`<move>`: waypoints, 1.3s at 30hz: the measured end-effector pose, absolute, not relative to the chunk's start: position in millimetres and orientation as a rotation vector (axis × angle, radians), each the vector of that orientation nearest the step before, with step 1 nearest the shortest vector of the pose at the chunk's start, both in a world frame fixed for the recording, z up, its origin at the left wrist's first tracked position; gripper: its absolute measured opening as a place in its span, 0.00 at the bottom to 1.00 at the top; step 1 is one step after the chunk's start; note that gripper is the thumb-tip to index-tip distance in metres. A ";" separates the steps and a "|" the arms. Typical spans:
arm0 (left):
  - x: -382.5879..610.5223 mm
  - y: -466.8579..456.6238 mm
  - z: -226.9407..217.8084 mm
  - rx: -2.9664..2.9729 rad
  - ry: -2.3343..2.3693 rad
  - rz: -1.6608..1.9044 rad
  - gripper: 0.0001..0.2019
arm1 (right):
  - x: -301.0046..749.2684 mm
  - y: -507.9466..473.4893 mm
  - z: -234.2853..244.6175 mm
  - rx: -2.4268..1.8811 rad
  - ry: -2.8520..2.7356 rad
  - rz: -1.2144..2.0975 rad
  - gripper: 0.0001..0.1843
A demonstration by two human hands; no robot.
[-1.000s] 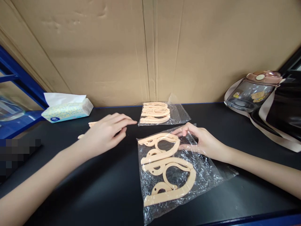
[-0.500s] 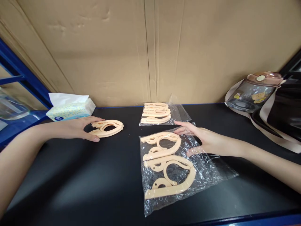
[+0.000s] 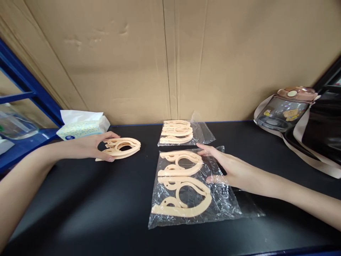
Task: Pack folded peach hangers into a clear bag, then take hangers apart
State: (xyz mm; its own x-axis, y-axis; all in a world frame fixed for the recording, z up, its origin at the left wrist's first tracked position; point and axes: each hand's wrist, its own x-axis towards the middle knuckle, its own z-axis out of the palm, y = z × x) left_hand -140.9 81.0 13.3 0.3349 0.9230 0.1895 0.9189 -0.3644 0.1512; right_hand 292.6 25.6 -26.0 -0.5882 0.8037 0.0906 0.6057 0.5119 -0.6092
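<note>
Left grip point(image 3: 89, 146) half-curled, right grip point(image 3: 234, 170) loosely spread, forearms point(image 3: 301, 195) angled inward.

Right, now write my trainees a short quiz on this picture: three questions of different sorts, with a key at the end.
1. True or false: the left grip is at the loose beige hangers, with no bag showing around them.
2. Which thing do the fingers of the right grip rest on?
a) the cardboard wall
b) the nearer clear bag
c) the blue rack
3. Fill the gap: in the camera's view, the tissue pack is on the left and the strapped bottle is on the ____.

Key: 1 true; 2 b; 3 right.
</note>
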 end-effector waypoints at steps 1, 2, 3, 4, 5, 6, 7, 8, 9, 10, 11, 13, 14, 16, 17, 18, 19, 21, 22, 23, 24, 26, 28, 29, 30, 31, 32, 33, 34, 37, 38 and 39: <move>-138.4 82.0 18.5 2.515 1.763 0.294 0.30 | 294.6 27.1 -23.2 -1.180 -2.400 0.701 0.41; -135.2 82.9 24.6 2.475 1.767 0.203 0.29 | 297.2 29.1 -19.9 -1.203 -2.394 0.629 0.34; -131.1 83.4 31.0 2.449 1.768 0.146 0.28 | 300.1 31.5 -16.3 -1.240 -2.374 0.537 0.28; -125.7 83.1 36.9 2.446 1.764 0.126 0.28 | 303.1 33.6 -12.5 -1.285 -2.341 0.428 0.24; -119.1 81.9 41.7 2.449 1.762 0.129 0.28 | 305.6 35.3 -8.7 -1.327 -2.296 0.312 0.22; -111.2 79.5 45.0 2.453 1.768 0.146 0.28 | 307.4 36.2 -5.3 -1.354 -2.246 0.210 0.20; -102.2 76.0 46.5 2.462 1.766 0.176 0.29 | 308.1 36.1 -2.3 -1.357 -2.195 0.134 0.18; -92.4 71.6 46.1 2.481 1.761 0.223 0.30 | 307.6 34.8 0.2 -1.330 -2.158 0.102 0.16; -82.1 66.5 44.1 2.520 1.748 0.271 0.30 | 305.7 32.5 2.0 -1.283 -2.133 0.117 0.14; -71.9 60.7 40.7 2.577 1.717 0.313 0.30 | 302.6 29.4 3.2 -1.228 -2.116 0.177 0.13; -62.0 54.5 36.2 2.656 1.681 0.363 0.30 | 298.6 25.7 3.9 -1.180 -2.101 0.269 0.12; -43.9 41.1 26.3 2.819 1.584 0.485 0.31 | 289.3 17.9 4.1 -1.128 -2.071 0.496 0.12; -35.9 34.3 21.6 2.893 1.516 0.562 0.32 | 284.8 14.3 3.9 -1.122 -2.056 0.608 0.14; -21.9 20.8 14.2 2.992 1.372 0.664 0.33 | 277.4 8.6 3.6 -1.119 -2.038 0.796 0.17; -16.0 14.7 11.6 3.026 1.302 0.700 0.33 | 274.9 6.6 3.7 -1.111 -2.039 0.879 0.17; -10.7 9.2 9.7 3.048 1.249 0.725 0.32 | 273.3 5.0 4.0 -1.103 -2.039 0.959 0.16; -6.4 4.6 8.4 3.060 1.206 0.744 0.32 | 272.3 3.9 4.4 -1.096 -2.033 1.035 0.16; -0.6 -1.5 6.9 3.066 1.156 0.762 0.31 | 272.1 2.8 5.5 -1.083 -2.012 1.160 0.16; 0.7 -2.8 6.4 3.064 1.149 0.762 0.31 | 272.6 2.8 6.2 -1.078 -1.999 1.196 0.16; 1.0 -3.0 6.1 3.067 1.148 0.759 0.31 | 273.2 3.2 6.7 -1.076 -1.984 1.213 0.16; 0.5 -2.3 5.9 3.076 1.150 0.755 0.31 | 273.8 3.9 7.2 -1.073 -1.973 1.222 0.16; -2.0 1.1 5.6 3.108 1.168 0.756 0.32 | 275.0 6.4 7.8 -1.065 -1.947 1.233 0.15; -5.0 5.3 5.8 3.158 1.174 0.765 0.32 | 275.7 9.3 7.9 -1.062 -1.906 1.261 0.15; -6.3 7.1 6.1 3.184 1.172 0.771 0.32 | 275.9 10.7 7.8 -1.063 -1.888 1.278 0.16; -7.3 8.4 6.4 3.204 1.172 0.775 0.31 | 276.0 12.0 7.6 -1.063 -1.874 1.294 0.16; -8.1 9.3 6.7 3.218 1.171 0.774 0.31 | 276.1 13.0 7.3 -1.063 -1.867 1.308 0.16; -8.8 9.8 7.0 3.229 1.167 0.769 0.30 | 276.1 13.8 7.0 -1.061 -1.868 1.317 0.17; -9.3 10.1 7.4 3.237 1.165 0.763 0.30 | 276.2 14.4 6.7 -1.059 -1.870 1.322 0.17; -9.9 10.2 7.7 3.247 1.161 0.750 0.30 | 276.3 14.8 6.3 -1.056 -1.871 1.324 0.17; -11.9 11.0 8.4 3.292 1.127 0.707 0.30 | 277.7 15.9 5.0 -1.053 -1.869 1.331 0.17; -12.8 11.6 8.5 3.301 1.115 0.696 0.31 | 278.4 16.2 4.6 -1.052 -1.868 1.332 0.17; -13.6 12.1 8.7 3.305 1.101 0.688 0.32 | 279.1 16.5 4.1 -1.049 -1.867 1.333 0.17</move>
State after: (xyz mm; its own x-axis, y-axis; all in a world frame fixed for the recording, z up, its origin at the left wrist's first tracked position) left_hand -13.6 12.1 8.7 0.7438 0.4762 0.4690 0.6303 -0.7331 -0.2553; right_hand 279.1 16.5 4.1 -0.5005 0.8652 0.0306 0.2516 0.1792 -0.9511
